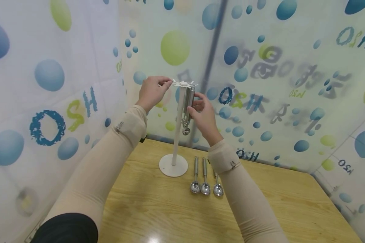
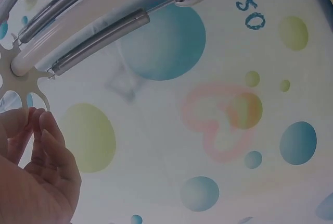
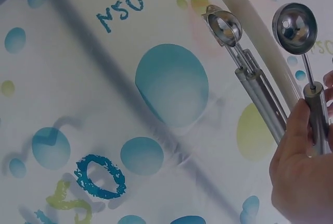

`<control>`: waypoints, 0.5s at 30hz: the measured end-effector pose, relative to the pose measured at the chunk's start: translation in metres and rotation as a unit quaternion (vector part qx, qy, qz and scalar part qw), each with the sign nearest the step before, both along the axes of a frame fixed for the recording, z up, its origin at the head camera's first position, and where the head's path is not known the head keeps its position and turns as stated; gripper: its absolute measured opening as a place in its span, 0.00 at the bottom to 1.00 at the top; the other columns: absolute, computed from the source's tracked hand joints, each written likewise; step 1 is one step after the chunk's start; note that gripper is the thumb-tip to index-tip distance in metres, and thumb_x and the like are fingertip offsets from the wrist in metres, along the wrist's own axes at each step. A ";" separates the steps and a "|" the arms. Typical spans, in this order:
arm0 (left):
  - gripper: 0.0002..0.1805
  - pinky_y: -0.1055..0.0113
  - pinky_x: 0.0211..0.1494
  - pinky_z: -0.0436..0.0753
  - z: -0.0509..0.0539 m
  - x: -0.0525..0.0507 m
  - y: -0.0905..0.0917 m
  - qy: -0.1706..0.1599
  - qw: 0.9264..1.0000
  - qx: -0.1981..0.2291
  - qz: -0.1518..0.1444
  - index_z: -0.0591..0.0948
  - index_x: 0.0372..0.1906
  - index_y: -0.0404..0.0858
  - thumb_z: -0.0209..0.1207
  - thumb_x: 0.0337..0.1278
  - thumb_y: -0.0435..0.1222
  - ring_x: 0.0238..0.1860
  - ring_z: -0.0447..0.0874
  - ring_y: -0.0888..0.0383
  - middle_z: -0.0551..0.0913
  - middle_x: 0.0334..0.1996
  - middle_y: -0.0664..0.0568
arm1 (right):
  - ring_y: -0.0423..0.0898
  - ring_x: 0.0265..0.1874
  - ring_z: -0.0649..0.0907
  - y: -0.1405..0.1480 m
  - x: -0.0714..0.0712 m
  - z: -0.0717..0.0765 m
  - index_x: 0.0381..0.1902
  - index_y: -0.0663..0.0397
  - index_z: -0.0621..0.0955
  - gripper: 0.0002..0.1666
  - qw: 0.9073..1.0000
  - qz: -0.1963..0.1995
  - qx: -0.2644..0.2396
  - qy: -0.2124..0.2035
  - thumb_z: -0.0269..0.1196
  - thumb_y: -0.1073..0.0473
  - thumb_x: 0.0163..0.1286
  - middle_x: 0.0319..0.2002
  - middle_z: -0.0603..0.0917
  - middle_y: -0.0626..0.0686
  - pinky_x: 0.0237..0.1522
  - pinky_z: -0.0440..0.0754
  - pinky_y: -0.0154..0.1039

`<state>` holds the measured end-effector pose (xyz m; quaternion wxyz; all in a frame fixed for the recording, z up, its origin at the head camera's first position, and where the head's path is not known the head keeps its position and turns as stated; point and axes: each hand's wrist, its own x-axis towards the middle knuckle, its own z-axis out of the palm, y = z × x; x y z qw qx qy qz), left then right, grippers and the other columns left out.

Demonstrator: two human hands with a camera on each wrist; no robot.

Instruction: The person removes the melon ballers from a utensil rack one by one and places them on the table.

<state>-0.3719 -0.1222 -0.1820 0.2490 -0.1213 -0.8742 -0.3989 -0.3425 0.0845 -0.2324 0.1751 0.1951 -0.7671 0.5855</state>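
Observation:
A white stand with a star-shaped hook top [image 1: 182,84] rises on a pole from a round base. My left hand [image 1: 152,91] pinches one arm of the hook top between thumb and fingertips. On the pole's right side, my right hand [image 1: 205,116] holds a metal ladle with a small round bowl [image 3: 295,28] by its handle, bowl down, near the hooks. Beside it hangs an ice cream scoop [image 3: 225,28]. The left wrist view shows a hanging utensil [image 2: 101,41] with a small oval bowl; a second hanging handle [image 2: 67,8] is cut off by the frame.
Several metal scoops [image 1: 205,187] lie side by side on the wooden table [image 1: 158,209], right of the stand's base [image 1: 173,170]; the right forearm partly covers the rightmost one. Patterned curtains [image 1: 174,47] hang behind and to the left of the table.

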 end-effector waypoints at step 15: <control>0.19 0.62 0.36 0.74 0.000 -0.001 0.002 -0.017 1.000 0.008 0.001 0.84 0.62 0.48 0.53 0.77 0.49 0.44 0.84 0.56 0.87 0.52 0.52 | 0.51 0.50 0.81 0.013 0.010 0.007 0.71 0.49 0.70 0.31 1.000 -0.012 0.000 -0.003 0.64 0.64 0.73 0.53 0.79 0.57 0.46 0.83 0.46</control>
